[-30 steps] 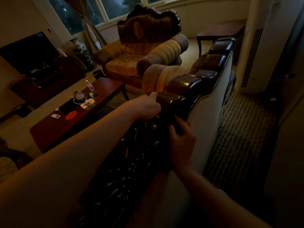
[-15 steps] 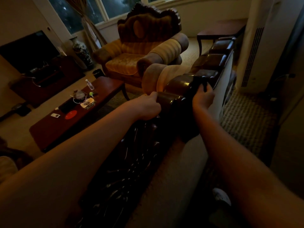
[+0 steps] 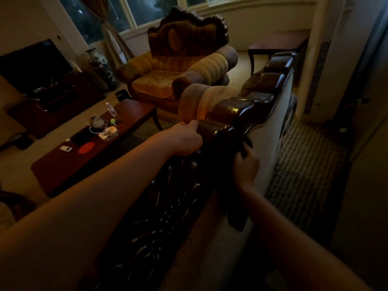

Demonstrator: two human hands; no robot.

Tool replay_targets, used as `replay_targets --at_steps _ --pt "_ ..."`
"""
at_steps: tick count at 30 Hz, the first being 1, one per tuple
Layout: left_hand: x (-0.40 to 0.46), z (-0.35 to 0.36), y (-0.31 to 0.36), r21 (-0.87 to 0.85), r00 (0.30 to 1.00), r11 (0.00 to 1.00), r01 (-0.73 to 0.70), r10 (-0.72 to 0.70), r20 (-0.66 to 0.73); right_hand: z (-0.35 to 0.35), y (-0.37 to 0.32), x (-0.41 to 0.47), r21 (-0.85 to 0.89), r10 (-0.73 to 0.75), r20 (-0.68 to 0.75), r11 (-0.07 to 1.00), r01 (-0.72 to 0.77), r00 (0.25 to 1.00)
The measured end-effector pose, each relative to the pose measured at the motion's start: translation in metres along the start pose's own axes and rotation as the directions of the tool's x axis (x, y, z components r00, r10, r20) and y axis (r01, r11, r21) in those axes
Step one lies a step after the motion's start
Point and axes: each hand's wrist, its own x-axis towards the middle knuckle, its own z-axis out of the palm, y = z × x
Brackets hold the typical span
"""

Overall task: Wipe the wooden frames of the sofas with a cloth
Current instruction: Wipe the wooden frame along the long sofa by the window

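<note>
Progress: wiping is under way on the carved wooden frame (image 3: 235, 111) running from lower centre to upper right along the sofa's back. The right hand (image 3: 244, 166), centre of frame, grips a dark cloth (image 3: 236, 219) against the rail's rear face; the cloth's tail hangs down the pale back panel. The left hand (image 3: 184, 138) is curled over the top of the rail, apparently bracing.

How much of the rail is already clean cannot be told in this dim light. Judged remaining: the lobed sections toward the upper right, and the armchair (image 3: 178, 66) at upper centre with its carved crest.

Surface: glossy, deeply moulded, likely to trap dust. Room: a cluttered coffee table (image 3: 134, 111) at left, carpet beneath.
</note>
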Motion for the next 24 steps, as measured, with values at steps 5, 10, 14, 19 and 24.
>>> replay_targets --at_steps 5,10,14,19,24 --pt "0.001 0.000 0.001 -0.003 1.000 1.000 0.005 -0.005 0.004 -0.014 -0.015 0.086 -0.115 0.079 0.003 0.990 -0.078 0.997" --pt "0.001 0.000 0.000 -0.014 1.000 1.000 0.007 -0.007 0.016 -0.006 0.004 0.017 -0.148 -0.052 0.054 0.987 0.059 0.997" --pt "0.002 0.000 -0.001 -0.017 1.000 1.000 -0.001 0.001 0.010 -0.008 0.008 -0.064 -0.017 -0.070 0.092 0.997 0.071 0.993" --pt "0.002 0.000 -0.001 -0.059 1.000 0.998 -0.009 0.009 -0.001 -0.019 -0.040 -0.102 0.256 -0.274 0.106 0.936 0.240 0.956" --pt "0.001 -0.003 -0.004 -0.324 0.989 0.946 0.029 -0.075 -0.129 -0.002 -0.084 -0.059 0.105 -0.511 0.035 0.856 0.506 0.859"
